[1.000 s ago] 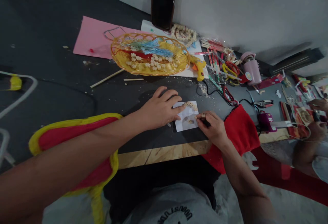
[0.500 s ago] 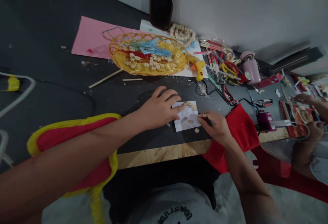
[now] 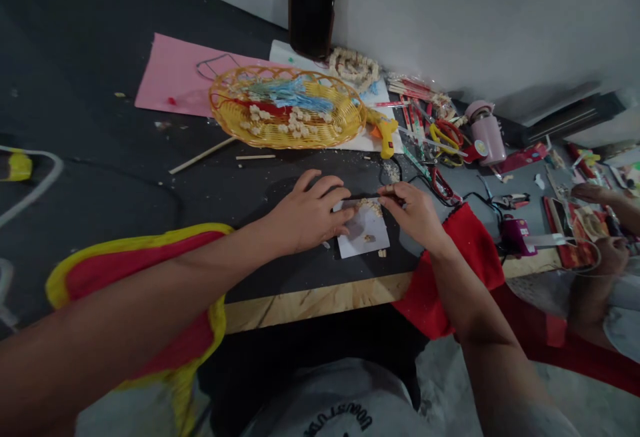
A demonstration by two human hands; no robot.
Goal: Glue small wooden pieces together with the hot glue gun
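A small white paper (image 3: 356, 240) lies on the dark tabletop between my hands. Pale beige bits (image 3: 370, 208) are clustered along its far edge, and a small brownish piece (image 3: 369, 238) rests nearer its middle. My left hand (image 3: 316, 216) is open with fingers apart, its thumb and fingertips on the paper's left side. At the far right corner, thumb and forefinger of my right hand (image 3: 413, 216) are pinched together; whatever they hold is hidden. Just off the near right corner of the paper sits another pale piece (image 3: 383, 253).
Behind the paper stands a yellow woven basket (image 3: 350, 132) with blue tassels and cream clusters. A yellow glue gun (image 3: 388, 137), scissors (image 3: 447, 187) and a pink bottle (image 3: 487, 137) lie rightward. Red cloth (image 3: 470, 244) hangs over the edge. Another person's hands (image 3: 611, 254) are far right.
My right hand has moved away from me, from the paper's right side to its far right corner. My left hand stays on the paper's left side.
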